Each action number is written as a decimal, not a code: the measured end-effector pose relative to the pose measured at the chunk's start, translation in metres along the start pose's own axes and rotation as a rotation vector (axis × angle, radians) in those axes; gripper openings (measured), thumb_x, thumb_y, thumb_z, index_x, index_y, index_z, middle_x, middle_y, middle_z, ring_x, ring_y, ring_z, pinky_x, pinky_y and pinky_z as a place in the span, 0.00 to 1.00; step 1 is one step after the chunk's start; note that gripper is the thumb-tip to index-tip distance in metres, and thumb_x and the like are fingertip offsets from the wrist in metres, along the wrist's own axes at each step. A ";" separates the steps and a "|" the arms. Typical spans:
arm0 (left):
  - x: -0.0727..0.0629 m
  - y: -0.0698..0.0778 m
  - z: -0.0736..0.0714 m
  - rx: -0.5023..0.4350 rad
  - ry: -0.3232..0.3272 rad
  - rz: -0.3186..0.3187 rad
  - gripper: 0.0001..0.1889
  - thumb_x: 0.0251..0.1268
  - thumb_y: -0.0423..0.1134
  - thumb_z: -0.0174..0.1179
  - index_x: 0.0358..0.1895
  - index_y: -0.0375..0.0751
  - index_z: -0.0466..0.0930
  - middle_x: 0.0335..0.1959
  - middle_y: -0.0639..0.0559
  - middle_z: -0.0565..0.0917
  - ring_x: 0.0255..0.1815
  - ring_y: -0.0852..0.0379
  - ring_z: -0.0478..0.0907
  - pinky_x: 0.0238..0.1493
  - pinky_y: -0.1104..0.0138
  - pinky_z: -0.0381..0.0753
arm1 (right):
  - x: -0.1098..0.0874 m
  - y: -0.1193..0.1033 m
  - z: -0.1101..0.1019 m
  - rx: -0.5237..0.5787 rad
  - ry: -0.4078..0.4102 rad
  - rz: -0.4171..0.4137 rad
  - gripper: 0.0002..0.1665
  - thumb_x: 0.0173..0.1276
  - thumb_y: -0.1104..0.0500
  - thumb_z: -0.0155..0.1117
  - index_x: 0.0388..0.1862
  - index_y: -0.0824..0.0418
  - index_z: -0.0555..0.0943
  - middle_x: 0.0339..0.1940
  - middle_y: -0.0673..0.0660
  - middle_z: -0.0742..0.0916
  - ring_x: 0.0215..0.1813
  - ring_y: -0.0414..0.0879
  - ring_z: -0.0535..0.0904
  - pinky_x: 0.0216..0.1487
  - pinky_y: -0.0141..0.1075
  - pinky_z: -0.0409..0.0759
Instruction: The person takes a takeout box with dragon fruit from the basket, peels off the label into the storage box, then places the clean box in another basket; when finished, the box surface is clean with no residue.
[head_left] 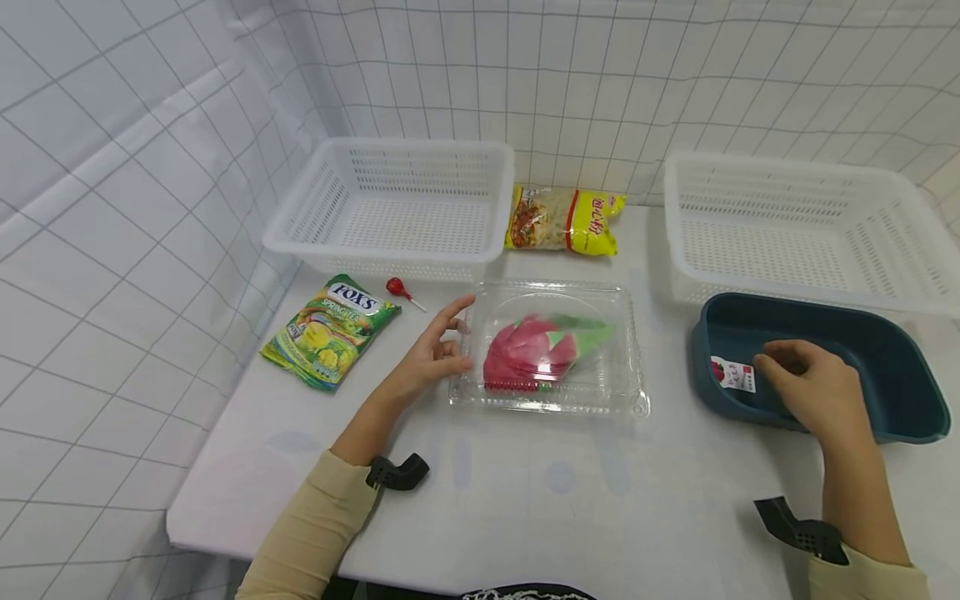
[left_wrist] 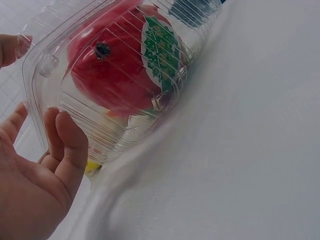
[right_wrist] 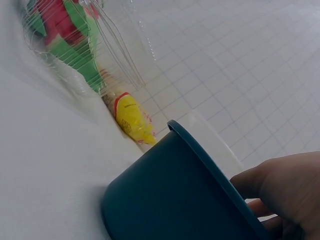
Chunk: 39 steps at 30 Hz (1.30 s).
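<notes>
A transparent plastic clamshell box (head_left: 550, 347) with a pink-and-green plush fruit (head_left: 534, 346) inside sits mid-table, closed. My left hand (head_left: 427, 360) is at its left side, fingers loosely bent at the rim, holding nothing; in the left wrist view, the fingertips (left_wrist: 65, 125) are at the box's edge. On the right, my right hand (head_left: 813, 387) reaches into a dark teal basin (head_left: 900, 367), thumb and fingers bent. Beside the thumb is a small white packet (head_left: 733, 374) with a red fruit picture; whether it is pinched cannot be seen. The basin wall (right_wrist: 160, 195) hides those fingertips in the right wrist view.
White perforated baskets stand at the back left (head_left: 405, 208) and back right (head_left: 795, 233). Between them lies a yellow food bag (head_left: 562, 220). On the left are a green FOX'S candy bag (head_left: 330, 332) and a red lollipop (head_left: 397, 287). Grid-patterned cloth hangs behind.
</notes>
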<state>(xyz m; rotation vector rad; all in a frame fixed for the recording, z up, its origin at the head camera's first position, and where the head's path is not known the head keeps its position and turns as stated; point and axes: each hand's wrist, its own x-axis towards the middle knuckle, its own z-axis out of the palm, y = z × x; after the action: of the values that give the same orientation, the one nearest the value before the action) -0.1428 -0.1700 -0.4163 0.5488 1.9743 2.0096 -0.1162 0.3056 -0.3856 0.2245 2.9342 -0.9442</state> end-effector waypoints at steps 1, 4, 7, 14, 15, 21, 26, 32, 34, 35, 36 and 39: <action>0.000 0.000 0.000 -0.001 -0.001 -0.001 0.51 0.54 0.51 0.71 0.77 0.46 0.48 0.55 0.39 0.58 0.28 0.61 0.68 0.33 0.73 0.72 | 0.000 0.000 0.000 0.003 0.005 0.001 0.32 0.75 0.45 0.51 0.62 0.71 0.72 0.56 0.74 0.78 0.55 0.68 0.71 0.47 0.60 0.72; 0.000 0.000 0.001 0.003 -0.004 -0.010 0.48 0.57 0.47 0.69 0.77 0.48 0.48 0.53 0.39 0.60 0.30 0.59 0.71 0.35 0.72 0.76 | 0.000 0.000 0.000 0.011 0.020 0.005 0.31 0.75 0.46 0.51 0.62 0.71 0.72 0.56 0.74 0.78 0.56 0.68 0.71 0.46 0.60 0.72; 0.000 0.000 0.002 0.007 -0.009 -0.015 0.46 0.59 0.42 0.66 0.77 0.49 0.48 0.51 0.39 0.62 0.29 0.57 0.73 0.35 0.71 0.78 | 0.000 0.000 -0.001 0.015 0.032 0.008 0.32 0.75 0.46 0.51 0.62 0.71 0.73 0.56 0.74 0.78 0.56 0.69 0.71 0.46 0.60 0.72; 0.002 0.000 0.003 -0.005 -0.006 -0.013 0.43 0.60 0.36 0.60 0.76 0.48 0.47 0.40 0.43 0.66 0.29 0.58 0.72 0.30 0.72 0.75 | 0.001 0.004 -0.004 0.046 0.049 0.042 0.33 0.75 0.43 0.50 0.63 0.69 0.73 0.58 0.73 0.77 0.58 0.69 0.70 0.46 0.60 0.72; 0.002 0.000 0.003 -0.010 -0.005 -0.012 0.42 0.60 0.35 0.59 0.76 0.48 0.47 0.39 0.44 0.67 0.30 0.58 0.71 0.30 0.71 0.75 | 0.002 0.005 -0.005 0.051 0.050 0.052 0.33 0.75 0.43 0.50 0.63 0.69 0.73 0.58 0.73 0.77 0.59 0.69 0.69 0.46 0.60 0.72; 0.003 -0.001 0.009 -0.012 0.041 -0.017 0.39 0.62 0.34 0.53 0.76 0.48 0.47 0.36 0.45 0.68 0.33 0.58 0.69 0.29 0.71 0.74 | 0.007 0.007 -0.009 0.081 0.077 0.091 0.33 0.74 0.41 0.50 0.62 0.66 0.75 0.51 0.68 0.82 0.53 0.61 0.75 0.44 0.56 0.73; 0.004 -0.003 0.014 -0.002 0.122 -0.037 0.35 0.66 0.36 0.51 0.75 0.49 0.50 0.33 0.48 0.68 0.25 0.60 0.64 0.25 0.73 0.69 | 0.013 0.009 -0.014 0.101 0.094 0.120 0.32 0.73 0.40 0.52 0.60 0.65 0.77 0.35 0.47 0.84 0.37 0.36 0.74 0.41 0.48 0.72; 0.005 -0.007 0.020 -0.114 0.205 0.034 0.30 0.66 0.30 0.51 0.72 0.44 0.56 0.24 0.56 0.66 0.19 0.63 0.62 0.21 0.75 0.64 | 0.022 0.011 -0.022 0.227 0.118 0.160 0.28 0.73 0.42 0.55 0.58 0.61 0.77 0.27 0.28 0.77 0.32 0.27 0.75 0.36 0.32 0.74; 0.006 -0.009 0.022 -0.166 0.230 0.074 0.28 0.66 0.27 0.50 0.69 0.44 0.60 0.21 0.58 0.65 0.17 0.64 0.61 0.20 0.75 0.61 | 0.026 0.012 -0.025 0.289 0.141 0.191 0.22 0.73 0.43 0.55 0.54 0.56 0.78 0.25 0.26 0.78 0.33 0.25 0.75 0.40 0.30 0.75; 0.006 -0.009 0.023 -0.185 0.239 0.090 0.28 0.65 0.26 0.50 0.69 0.45 0.61 0.21 0.58 0.64 0.17 0.64 0.60 0.19 0.76 0.61 | 0.028 0.012 -0.025 0.319 0.159 0.212 0.18 0.73 0.43 0.55 0.52 0.53 0.79 0.24 0.25 0.78 0.33 0.25 0.75 0.47 0.31 0.76; 0.006 -0.010 0.024 -0.201 0.247 0.103 0.28 0.65 0.26 0.49 0.68 0.47 0.63 0.20 0.58 0.64 0.16 0.65 0.60 0.19 0.76 0.60 | 0.031 0.012 -0.026 0.346 0.180 0.238 0.16 0.73 0.43 0.54 0.50 0.50 0.80 0.23 0.25 0.78 0.33 0.25 0.75 0.55 0.36 0.74; 0.006 -0.011 0.026 -0.217 0.264 0.115 0.28 0.64 0.25 0.49 0.66 0.51 0.65 0.20 0.58 0.65 0.16 0.65 0.61 0.19 0.76 0.61 | 0.037 0.012 -0.026 0.437 0.259 0.325 0.09 0.73 0.46 0.54 0.43 0.44 0.80 0.20 0.26 0.77 0.32 0.25 0.74 0.69 0.48 0.61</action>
<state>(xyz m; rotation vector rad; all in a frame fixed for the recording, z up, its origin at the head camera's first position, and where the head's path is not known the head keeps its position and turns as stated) -0.1371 -0.1441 -0.4265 0.3698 1.8639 2.4400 -0.1511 0.3352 -0.3744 0.8704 2.7257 -1.5796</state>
